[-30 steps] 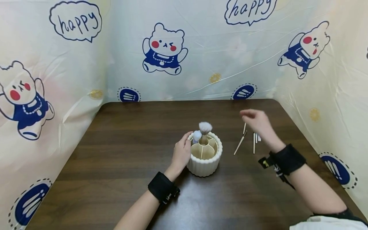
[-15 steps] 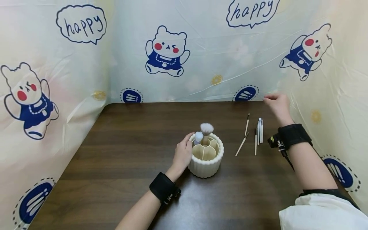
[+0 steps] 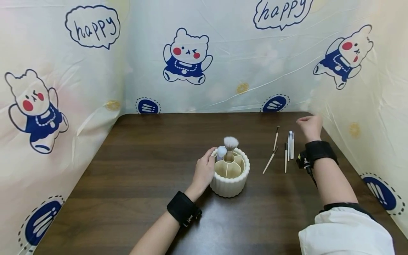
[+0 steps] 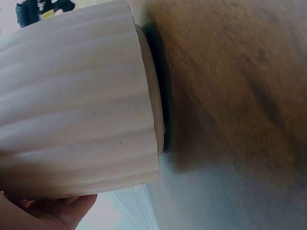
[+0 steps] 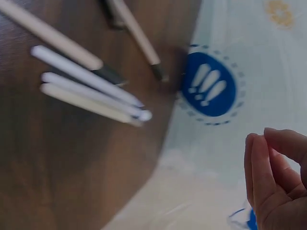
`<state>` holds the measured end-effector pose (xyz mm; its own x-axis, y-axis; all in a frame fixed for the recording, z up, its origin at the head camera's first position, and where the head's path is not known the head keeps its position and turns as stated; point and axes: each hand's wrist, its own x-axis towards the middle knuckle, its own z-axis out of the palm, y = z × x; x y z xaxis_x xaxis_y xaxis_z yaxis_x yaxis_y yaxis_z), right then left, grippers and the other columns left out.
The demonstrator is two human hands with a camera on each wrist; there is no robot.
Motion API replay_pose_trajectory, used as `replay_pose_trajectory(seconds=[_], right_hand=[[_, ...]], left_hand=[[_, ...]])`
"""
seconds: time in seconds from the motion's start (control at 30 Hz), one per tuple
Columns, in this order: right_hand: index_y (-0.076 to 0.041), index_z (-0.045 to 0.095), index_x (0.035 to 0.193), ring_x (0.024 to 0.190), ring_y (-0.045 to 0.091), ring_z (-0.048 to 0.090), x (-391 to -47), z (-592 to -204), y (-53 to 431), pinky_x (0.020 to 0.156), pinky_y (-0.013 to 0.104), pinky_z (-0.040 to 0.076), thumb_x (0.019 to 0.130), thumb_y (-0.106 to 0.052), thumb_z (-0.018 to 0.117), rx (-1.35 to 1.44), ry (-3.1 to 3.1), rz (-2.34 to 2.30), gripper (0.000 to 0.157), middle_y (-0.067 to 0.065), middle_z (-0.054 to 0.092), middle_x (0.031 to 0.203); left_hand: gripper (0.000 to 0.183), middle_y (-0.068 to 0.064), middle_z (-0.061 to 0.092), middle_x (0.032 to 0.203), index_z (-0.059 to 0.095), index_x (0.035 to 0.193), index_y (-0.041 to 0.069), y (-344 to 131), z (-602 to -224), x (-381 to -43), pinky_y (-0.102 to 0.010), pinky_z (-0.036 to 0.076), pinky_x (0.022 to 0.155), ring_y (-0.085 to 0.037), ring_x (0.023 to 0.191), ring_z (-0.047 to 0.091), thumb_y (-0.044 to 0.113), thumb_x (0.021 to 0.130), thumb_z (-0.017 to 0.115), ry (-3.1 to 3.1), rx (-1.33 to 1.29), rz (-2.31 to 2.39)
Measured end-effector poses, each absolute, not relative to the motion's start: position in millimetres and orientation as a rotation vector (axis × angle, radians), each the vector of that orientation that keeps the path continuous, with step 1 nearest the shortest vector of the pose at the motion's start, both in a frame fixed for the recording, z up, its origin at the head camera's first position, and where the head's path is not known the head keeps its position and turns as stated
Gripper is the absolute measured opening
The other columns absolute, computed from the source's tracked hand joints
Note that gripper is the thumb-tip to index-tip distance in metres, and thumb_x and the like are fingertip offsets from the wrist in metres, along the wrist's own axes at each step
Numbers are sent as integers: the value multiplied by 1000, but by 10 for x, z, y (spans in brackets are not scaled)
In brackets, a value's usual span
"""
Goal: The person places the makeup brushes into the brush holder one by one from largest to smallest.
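Observation:
A cream fluted round makeup brush holder [image 3: 229,186] stands upright on the table, with inner dividers. My left hand [image 3: 204,170] grips its left side, fingers at the rim; the left wrist view shows its fingers [image 4: 72,211] bent beside the fluted wall. A fluffy makeup brush [image 3: 231,143] and a pale blue rounded piece [image 3: 221,151] stick up from the holder. My right hand [image 3: 310,126] hovers at the far right corner, thumb and fingertips [image 5: 261,163] drawn together, nothing visible between them. Several slim makeup brushes [image 3: 290,145] lie to its left.
Two thin dark-tipped brushes [image 3: 270,161] lie between the holder and the pale brushes. The dark wooden table [image 3: 137,170] ends at a patterned sheet [image 3: 223,95] hanging at the back and sides.
My right hand has moved right and back from above the brushes to the far corner, then slightly down, uncovering the brushes. My left hand and the brush holder keep their places.

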<state>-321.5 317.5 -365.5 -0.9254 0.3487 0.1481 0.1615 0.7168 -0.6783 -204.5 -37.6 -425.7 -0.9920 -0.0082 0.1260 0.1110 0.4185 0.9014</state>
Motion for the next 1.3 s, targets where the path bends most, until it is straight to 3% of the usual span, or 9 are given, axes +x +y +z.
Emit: replay_pose_trajectory(seconds=[0.1,0.23,0.53,0.7,0.87,1.07,1.3], right_hand=[[12,65,111,116,44,51,-3215,-3819,3225,100,49,40,93,-14,52,-475,-2709,996,34,30,59,120],[10,64,114,122,45,46,-3196,-4024,3273,106,49,35,93,-16,52,-532,-2782,991,35,30,57,124],[13,66,109,106,48,54,-3131,-4346,3245,94,52,44,89,-11,52,-547,-2791,961,34,31,62,114],[13,68,86,89,50,57,-3128,-4450,3236,81,53,47,85,-9,49,-539,-2758,858,30,32,65,96],[11,58,63,80,53,58,-3150,-4507,3226,72,56,48,81,-7,45,-553,-2765,784,29,36,62,85],[13,58,74,84,54,59,-3203,-4515,3206,72,56,50,80,-6,50,-588,-2832,747,21,41,61,93],[16,59,82,88,54,59,-3219,-4490,3167,73,55,51,82,-8,53,-604,-2872,725,24,40,61,96]], left_hand=[[41,3,34,55,56,134,14,-373,-4264,-2040,-24,28,46,-8,44,28,18,99,34,-2554,-97,-1629],[42,4,33,55,56,133,14,-365,-4262,-2035,-25,28,47,-9,45,28,17,98,34,-2559,-98,-1607],[42,4,34,56,56,133,17,-350,-4270,-2024,-24,28,46,-7,45,28,17,97,34,-2556,-96,-1635],[42,5,33,55,56,133,16,-343,-4292,-2026,-25,29,47,-7,45,28,16,97,34,-2556,-104,-1632],[42,5,32,55,56,133,16,-349,-4298,-2027,-25,29,47,-8,45,28,17,97,34,-2565,-100,-1622],[42,3,33,56,56,134,16,-368,-4283,-2032,-24,28,47,-9,46,28,17,97,34,-2566,-97,-1610],[42,3,33,55,55,134,17,-386,-4269,-2039,-24,27,46,-7,43,26,17,98,33,-2566,-100,-1609]])
